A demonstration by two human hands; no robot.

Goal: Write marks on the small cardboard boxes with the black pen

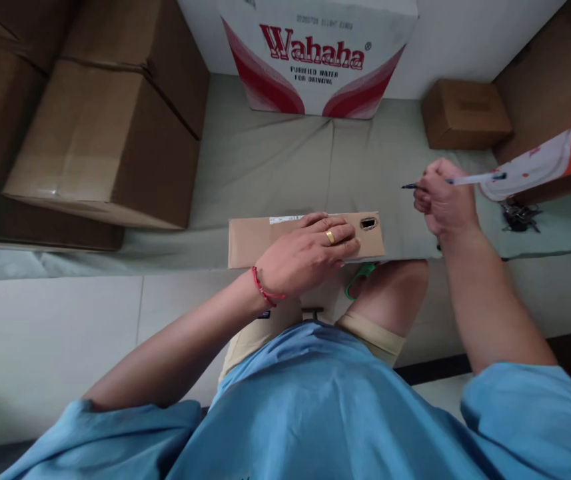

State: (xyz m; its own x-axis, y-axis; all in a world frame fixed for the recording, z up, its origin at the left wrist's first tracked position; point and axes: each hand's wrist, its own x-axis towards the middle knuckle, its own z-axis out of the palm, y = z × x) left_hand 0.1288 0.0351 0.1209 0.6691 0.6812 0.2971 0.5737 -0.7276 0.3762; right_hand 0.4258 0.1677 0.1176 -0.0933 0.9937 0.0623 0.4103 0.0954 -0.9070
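Observation:
A small flat cardboard box (249, 241) lies at the near edge of the cloth-covered surface. It has a white label strip on its far edge and a dark, ragged oval hole (368, 224) near its right end. My left hand (310, 250) rests across the box top, fingers laid over it and pointing right; its thumb is mostly hidden. To the right of the box, my right hand (442, 193) is raised and closed around a pen (472, 179). The pen's dark tip points left, away from the hole, and its clear barrel sticks out to the right.
Large cardboard boxes (160, 147) are stacked at left. A white-and-red Wahaha carton (322, 93) stands at the back, a small brown box (468, 117) at back right. An orange-and-white cylinder (548, 157) and keys (521, 217) are at right. A green curved thing (352, 283) shows below the box.

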